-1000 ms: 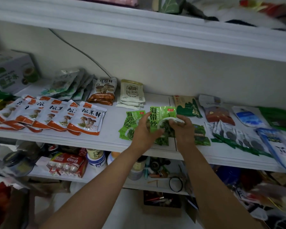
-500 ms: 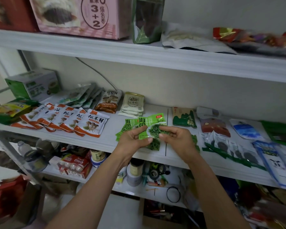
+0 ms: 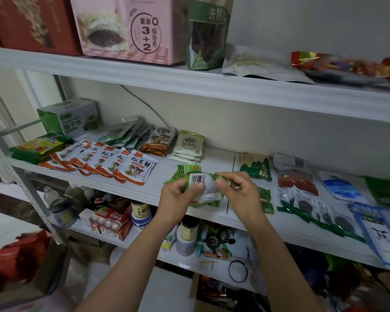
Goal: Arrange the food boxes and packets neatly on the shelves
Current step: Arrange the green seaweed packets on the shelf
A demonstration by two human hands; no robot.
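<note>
White shelving fills the head view, with packets lying flat along the middle shelf (image 3: 214, 155). Both hands are working at its front edge. The left hand (image 3: 178, 195) grips the green seaweed packet (image 3: 208, 192), thumb pressed on its back, barcode side facing up. The right hand (image 3: 240, 192) pinches the packet's right edge, fingers curled. It's held just over a second green packet (image 3: 182, 174) lying on the shelf. Off left is a fanned row of orange mushroom packets (image 3: 113, 162), and up top a pink box (image 3: 126, 28).
</note>
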